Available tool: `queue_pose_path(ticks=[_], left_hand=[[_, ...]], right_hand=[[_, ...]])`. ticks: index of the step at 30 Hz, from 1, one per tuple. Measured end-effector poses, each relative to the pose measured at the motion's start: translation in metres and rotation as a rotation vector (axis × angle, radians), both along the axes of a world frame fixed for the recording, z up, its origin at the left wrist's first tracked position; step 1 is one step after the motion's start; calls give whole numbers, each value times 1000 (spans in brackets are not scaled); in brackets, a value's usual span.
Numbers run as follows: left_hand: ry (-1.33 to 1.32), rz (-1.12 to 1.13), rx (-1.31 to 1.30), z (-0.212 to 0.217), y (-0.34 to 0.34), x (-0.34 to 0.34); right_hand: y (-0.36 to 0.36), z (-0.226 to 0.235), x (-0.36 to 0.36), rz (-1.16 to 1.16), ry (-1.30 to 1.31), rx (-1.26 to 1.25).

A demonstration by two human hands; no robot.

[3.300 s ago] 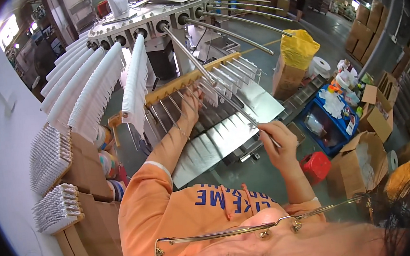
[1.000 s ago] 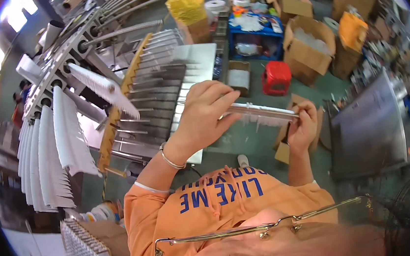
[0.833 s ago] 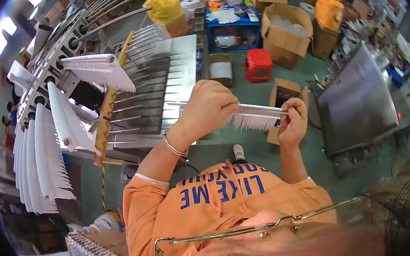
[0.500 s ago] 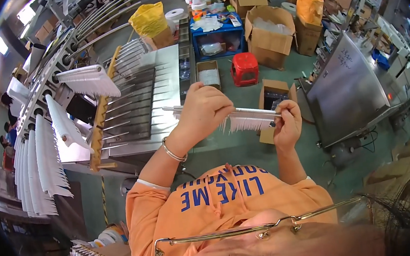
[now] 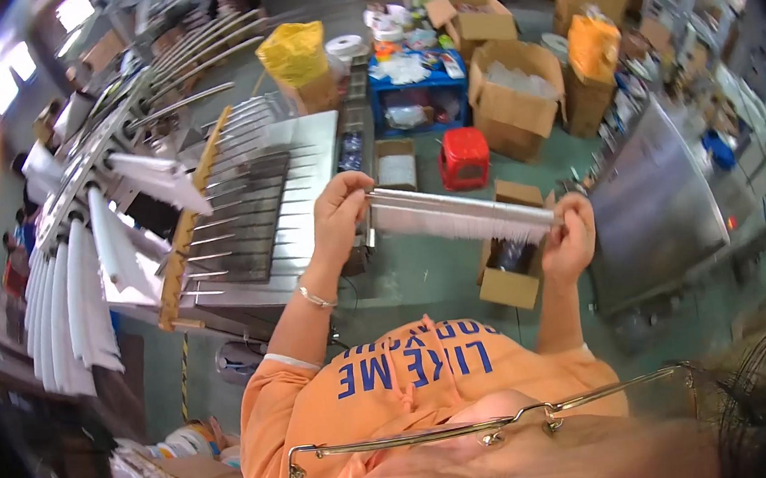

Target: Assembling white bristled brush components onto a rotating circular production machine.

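Observation:
In front of my chest I hold a thin metal rod with a white fringed strip [image 5: 464,217] hanging along it. My left hand [image 5: 341,213] is closed in a pinch at the rod's left end. At the right end, slightly nearer and lower, my right hand [image 5: 568,230] has its fingers curled round the rod. The fringe's fine strands hang toward me between both hands, a little blurred. Similar white fringed strips [image 5: 83,286] hang from a slanted metal rack [image 5: 91,179] at the left.
Left of my left hand lies a metal worktable [image 5: 312,149] with a dark plate, a notched wooden bar [image 5: 193,230] and rows of thin rods. A red stool [image 5: 464,159], an open carton [image 5: 509,288] and a blue shelf [image 5: 415,88] stand ahead. A metal cabinet [image 5: 652,204] is at right.
My left hand has slid out to the left end of the rod, so the fringe now shows along its length. My right hand has shifted right and slightly nearer. The head view has tilted.

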State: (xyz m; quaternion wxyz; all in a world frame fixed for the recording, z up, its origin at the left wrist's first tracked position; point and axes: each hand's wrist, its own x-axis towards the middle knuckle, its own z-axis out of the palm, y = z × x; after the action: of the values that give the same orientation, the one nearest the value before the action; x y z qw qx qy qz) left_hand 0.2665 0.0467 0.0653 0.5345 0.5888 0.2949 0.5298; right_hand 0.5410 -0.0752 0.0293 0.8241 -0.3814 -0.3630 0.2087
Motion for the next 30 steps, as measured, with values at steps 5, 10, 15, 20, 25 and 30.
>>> queue_pose_path(ticks=[5, 10, 15, 20, 25, 30], left_hand=[[21, 34, 15, -19, -7, 2], [-1, 109, 197, 10, 4, -25], [297, 588, 775, 65, 31, -49], [473, 941, 1073, 120, 31, -61], [431, 962, 1067, 124, 33, -81], [408, 1130, 1009, 110, 9, -82]], right_hand=[[7, 6, 6, 44, 135, -53], [22, 25, -6, 366, 141, -57], [53, 62, -37, 501, 145, 117], [77, 97, -61, 543, 113, 331], [66, 120, -88, 569, -6, 394], [63, 141, -128, 584, -110, 353]])
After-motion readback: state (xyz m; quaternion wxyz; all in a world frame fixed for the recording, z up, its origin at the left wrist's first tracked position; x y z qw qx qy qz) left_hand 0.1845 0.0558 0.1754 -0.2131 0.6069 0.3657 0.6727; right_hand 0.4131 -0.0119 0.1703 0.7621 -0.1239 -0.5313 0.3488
